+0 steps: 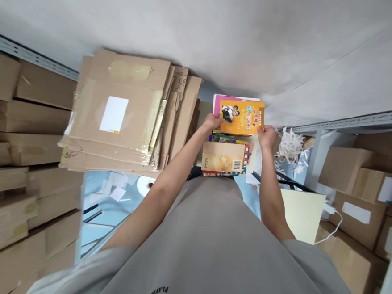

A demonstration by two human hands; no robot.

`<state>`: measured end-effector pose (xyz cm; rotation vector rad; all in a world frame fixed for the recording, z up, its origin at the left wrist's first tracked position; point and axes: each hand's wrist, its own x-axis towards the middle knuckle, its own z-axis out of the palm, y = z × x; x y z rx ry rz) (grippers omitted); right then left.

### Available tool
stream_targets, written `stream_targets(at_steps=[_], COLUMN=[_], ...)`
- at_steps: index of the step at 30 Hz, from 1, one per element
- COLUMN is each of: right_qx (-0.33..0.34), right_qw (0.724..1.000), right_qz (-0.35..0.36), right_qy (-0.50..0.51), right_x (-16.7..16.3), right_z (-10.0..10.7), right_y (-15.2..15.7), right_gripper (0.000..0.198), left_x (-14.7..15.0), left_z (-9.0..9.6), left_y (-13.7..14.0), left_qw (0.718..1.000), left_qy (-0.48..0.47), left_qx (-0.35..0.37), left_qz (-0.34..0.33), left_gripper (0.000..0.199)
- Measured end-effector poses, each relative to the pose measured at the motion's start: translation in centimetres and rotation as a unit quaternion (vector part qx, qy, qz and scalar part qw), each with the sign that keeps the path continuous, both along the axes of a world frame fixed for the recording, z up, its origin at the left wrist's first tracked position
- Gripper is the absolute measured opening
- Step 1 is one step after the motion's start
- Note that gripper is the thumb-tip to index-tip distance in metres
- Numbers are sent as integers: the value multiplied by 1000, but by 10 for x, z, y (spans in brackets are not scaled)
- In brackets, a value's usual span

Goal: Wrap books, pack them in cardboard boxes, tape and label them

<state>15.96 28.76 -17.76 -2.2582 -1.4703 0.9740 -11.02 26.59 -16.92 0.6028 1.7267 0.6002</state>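
An orange book [241, 117] with a picture of people on its cover lies over a pink and white book [217, 104]. My left hand [213, 122] grips the orange book at its left edge, thumb on the cover. At the opposite edge, my right hand [266, 136] is closed on the same book. Nearer my body sits a second stack, topped by a tan book [223, 157] with a barcode; several colourful books show beneath it. The fingers under the orange book are hidden.
Flattened cardboard boxes [141, 116] form a tall pile on the left. Shredded white paper [290, 145] spills at the right. Shelves of cardboard boxes [345, 168] flank both sides. A paper roll [143, 186] and paper scraps [117, 186] lie below on the blue floor.
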Motion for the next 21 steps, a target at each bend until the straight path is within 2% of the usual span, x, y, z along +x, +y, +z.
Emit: stream_targets(at_steps=[3, 5, 7, 9, 12, 15, 18, 21], right_qx=[62, 126, 192, 233, 259, 266, 235, 172], right_qw=[984, 963, 939, 911, 877, 853, 841, 833], right_qz=[-70, -62, -19, 24, 55, 86, 106, 153], right_qy=[150, 232, 286, 338, 402, 441, 476, 503], right_x=[2, 2, 0, -9, -34, -70, -110, -159], right_z=[7, 27, 63, 110, 182, 226, 236, 222], right_y=[9, 10, 6, -1, -14, -20, -22, -31], right_gripper=[40, 46, 50, 51, 40, 39, 48, 51], left_x=[4, 6, 4, -2, -20, -50, -82, -109], left_z=[11, 22, 37, 55, 88, 121, 147, 161], left_y=[11, 11, 3, -13, -46, -84, -116, -145], left_qw=[999, 1000, 1000, 994, 963, 933, 926, 928], left_qy=[13, 10, -8, -60, -164, -201, -178, -121], left_qx=[-40, -17, 21, 78, 187, 260, 276, 281], left_qz=[-12, -7, 13, 54, 107, 147, 187, 212], left_gripper=[5, 4, 6, 23, 44, 49, 48, 37])
